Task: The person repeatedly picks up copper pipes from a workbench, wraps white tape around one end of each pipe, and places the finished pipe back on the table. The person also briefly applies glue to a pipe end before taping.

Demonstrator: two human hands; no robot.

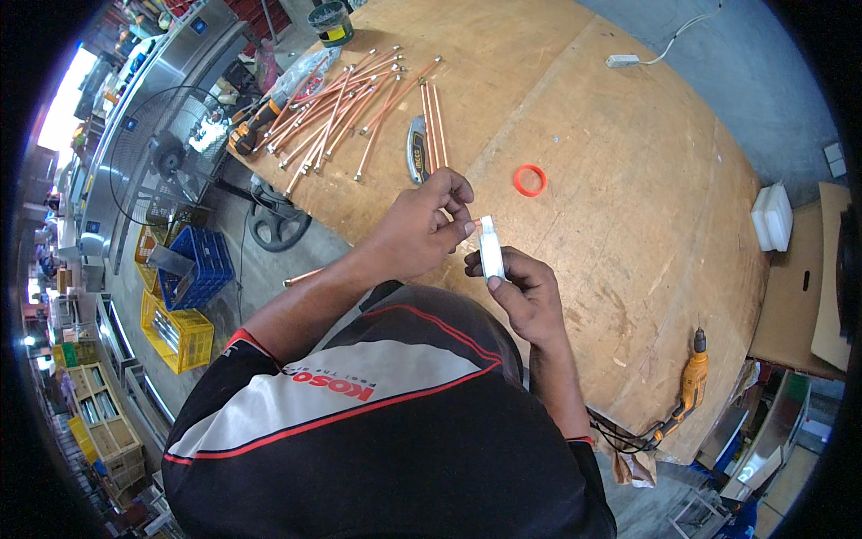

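Observation:
My left hand (415, 223) is closed in a pinch around a thin copper tube (303, 278). The tube runs behind my left forearm, its far end sticking out past the arm. Its other tip meets a narrow white roll of tape (491, 253), seen edge-on. Thumb and fingers of my right hand (532, 292) grip that roll from the right. Just beyond my left hand, a folding utility knife (417, 149) lies beside a few straight copper tubes (435, 126). An orange-red plastic ring (530, 181) rests on the wooden table (620, 225).
Several copper tubes with metal end fittings (328, 117) are heaped at the table's far left, near an orange cordless drill (247, 135) and a dark bucket (331, 24). A corded orange drill (691, 382) lies at the right edge. Left on the floor stand a fan (168, 154) and crates (180, 332).

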